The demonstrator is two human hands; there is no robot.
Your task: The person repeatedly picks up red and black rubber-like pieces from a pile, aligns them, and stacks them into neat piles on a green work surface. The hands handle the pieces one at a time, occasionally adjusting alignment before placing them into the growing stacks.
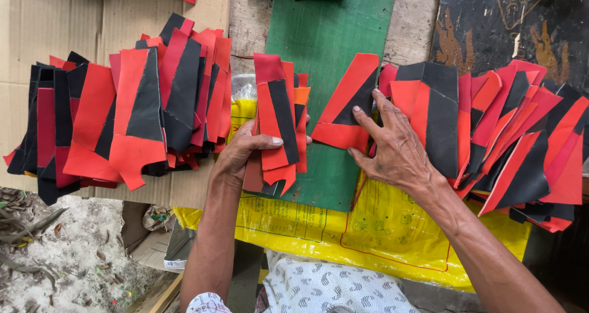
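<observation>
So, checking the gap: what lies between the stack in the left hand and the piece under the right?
In the head view, only bare green board separates the left hand's stack from the right hand's single piece.

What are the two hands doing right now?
Left hand: closed on a small stack of red-and-black pieces.
Right hand: open, fingers spread on a single red-and-black piece.

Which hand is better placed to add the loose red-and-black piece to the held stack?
Right hand: its fingers already rest on the loose piece. The left hand is occupied holding the stack.
</observation>
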